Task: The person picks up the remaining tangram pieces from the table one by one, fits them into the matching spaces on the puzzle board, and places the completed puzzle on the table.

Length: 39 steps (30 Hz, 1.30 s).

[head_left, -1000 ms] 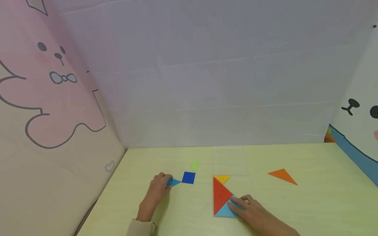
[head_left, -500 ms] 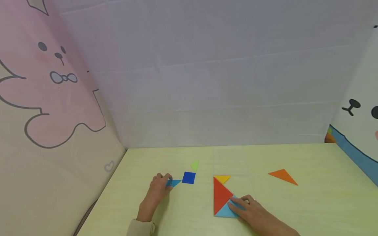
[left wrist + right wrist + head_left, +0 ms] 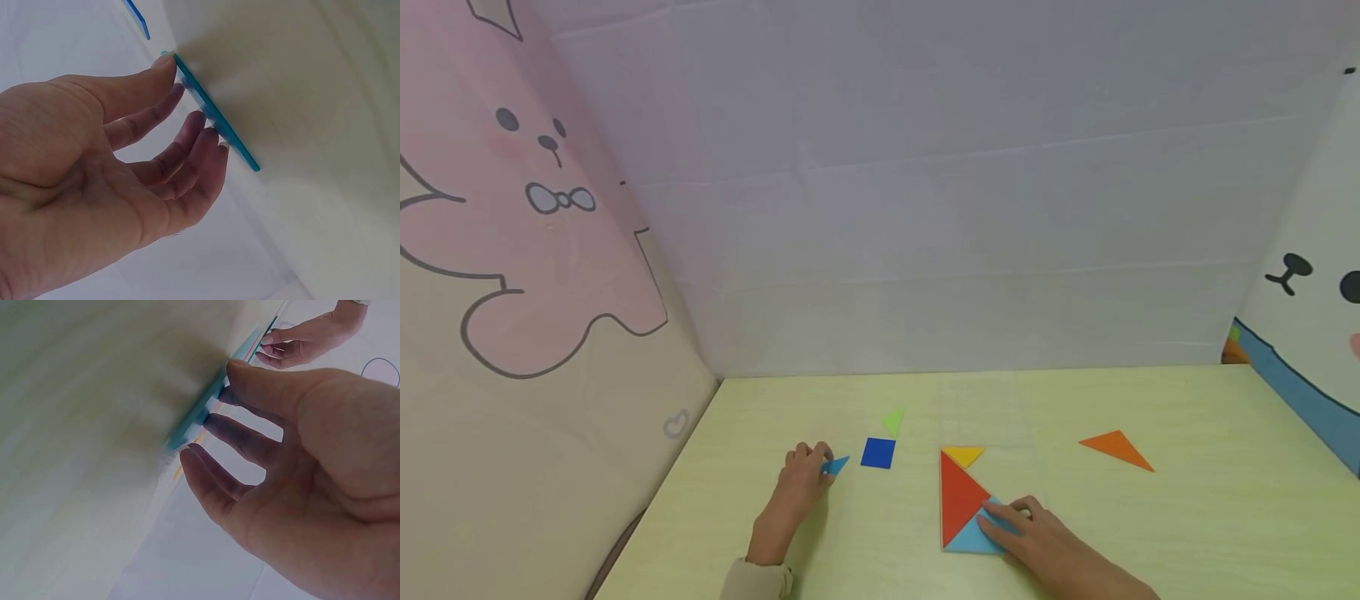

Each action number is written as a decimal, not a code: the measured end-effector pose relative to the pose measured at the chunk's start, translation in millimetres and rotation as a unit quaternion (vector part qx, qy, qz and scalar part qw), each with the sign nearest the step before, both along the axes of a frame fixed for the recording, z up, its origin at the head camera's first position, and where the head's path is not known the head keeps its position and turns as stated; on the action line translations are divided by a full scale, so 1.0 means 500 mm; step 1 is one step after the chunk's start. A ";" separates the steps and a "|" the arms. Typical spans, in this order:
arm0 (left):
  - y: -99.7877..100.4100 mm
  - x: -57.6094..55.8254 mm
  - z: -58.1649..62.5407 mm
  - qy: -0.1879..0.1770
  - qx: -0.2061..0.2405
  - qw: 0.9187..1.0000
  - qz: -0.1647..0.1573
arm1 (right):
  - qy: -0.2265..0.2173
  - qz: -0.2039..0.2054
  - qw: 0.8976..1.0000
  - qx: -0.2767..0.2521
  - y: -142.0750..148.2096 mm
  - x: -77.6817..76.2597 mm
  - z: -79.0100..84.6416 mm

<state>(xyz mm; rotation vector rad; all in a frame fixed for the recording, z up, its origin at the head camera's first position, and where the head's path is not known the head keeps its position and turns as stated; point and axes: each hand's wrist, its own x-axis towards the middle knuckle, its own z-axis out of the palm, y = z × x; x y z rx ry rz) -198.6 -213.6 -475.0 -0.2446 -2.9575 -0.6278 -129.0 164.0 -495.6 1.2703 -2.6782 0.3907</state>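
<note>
My left hand (image 3: 802, 479) holds a bright blue tangram piece (image 3: 837, 465) at the tabletop, thumb and fingertips on it. In the left wrist view this piece (image 3: 215, 112) is seen edge-on, and the head view hides part of it under the fingers. On the right, my right hand (image 3: 1037, 533) rests its fingertips on a light blue triangle (image 3: 970, 540), covering its right part. That triangle lies edge to edge with a red triangle (image 3: 958, 500). A small yellow triangle (image 3: 962, 455) touches the red one's upper edge. A dark blue square (image 3: 877, 453) lies right of my left hand.
A small light green triangle (image 3: 892, 422) lies just behind the square. Farther right sits an orange triangle (image 3: 1117, 450). The pale table (image 3: 1210, 533) is backed by a white sheet (image 3: 955, 217), with printed cloth on both sides.
My left hand has turned the bright blue piece and drawn it slightly left, so its tip now stands apart from the dark blue square. My right hand stays on the light blue triangle.
</note>
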 end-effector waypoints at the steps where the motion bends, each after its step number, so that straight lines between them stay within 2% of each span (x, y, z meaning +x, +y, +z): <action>1: 0.000 0.000 0.001 -0.004 0.001 1.000 0.002 | -0.006 -0.002 1.000 0.002 0.000 0.000 0.001; 7: -0.001 0.000 0.004 -0.020 -0.001 1.000 0.009 | -0.006 0.001 1.000 0.004 -0.001 -0.001 0.001; 14: -0.005 0.002 0.005 -0.008 -0.017 1.000 0.008 | 0.011 0.005 1.000 -0.002 -0.001 -0.002 -0.003; 19: -0.013 0.004 0.006 -0.003 0.016 1.000 -0.005 | 0.002 0.001 1.000 0.005 -0.003 -0.002 -0.002; 22: -0.017 0.005 0.005 -0.017 0.038 0.999 -0.011 | -0.006 -0.001 1.000 0.010 -0.003 -0.001 -0.001; 24: -0.017 0.004 0.006 -0.029 0.043 0.999 -0.011 | -0.014 -0.002 1.000 0.013 -0.003 -0.001 0.000; 27: -0.015 0.005 0.011 -0.039 0.042 0.998 -0.009 | -0.005 0.001 1.000 0.011 -0.003 -0.001 -0.002; 31: -0.013 0.007 0.018 -0.036 0.039 0.998 -0.014 | 0.007 0.004 1.000 0.006 -0.002 -0.001 -0.003; 39: -0.008 0.004 0.030 -0.040 0.071 0.996 -0.026 | 0.001 0.002 1.000 0.010 -0.002 -0.001 -0.002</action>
